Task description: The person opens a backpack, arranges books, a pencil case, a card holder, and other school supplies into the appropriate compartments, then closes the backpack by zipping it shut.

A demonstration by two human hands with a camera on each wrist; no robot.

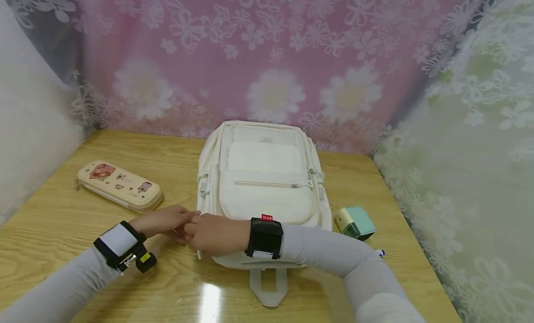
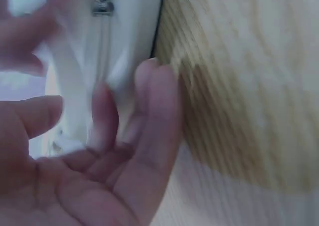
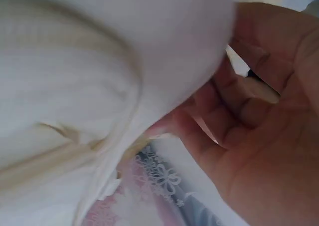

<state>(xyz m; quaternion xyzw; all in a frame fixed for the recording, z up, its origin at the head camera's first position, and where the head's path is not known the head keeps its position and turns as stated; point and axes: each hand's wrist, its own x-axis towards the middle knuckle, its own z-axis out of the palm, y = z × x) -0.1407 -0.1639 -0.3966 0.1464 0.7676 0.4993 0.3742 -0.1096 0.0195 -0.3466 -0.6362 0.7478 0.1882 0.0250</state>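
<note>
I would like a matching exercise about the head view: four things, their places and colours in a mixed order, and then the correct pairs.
1. backpack
2. pencil case
3. small box
4. back curtain

A. behind the table, mostly pink
B. right of the backpack, partly teal
C. between the pencil case and the small box, whitish
D. left of the backpack, cream

Pairs: 1-C; 2-D; 3-B; 4-A

Matt cloth backpack (image 1: 267, 202), metal zip slider (image 2: 102, 8), glossy wood-grain table (image 1: 175, 290), smooth pencil case (image 1: 118, 185)
</note>
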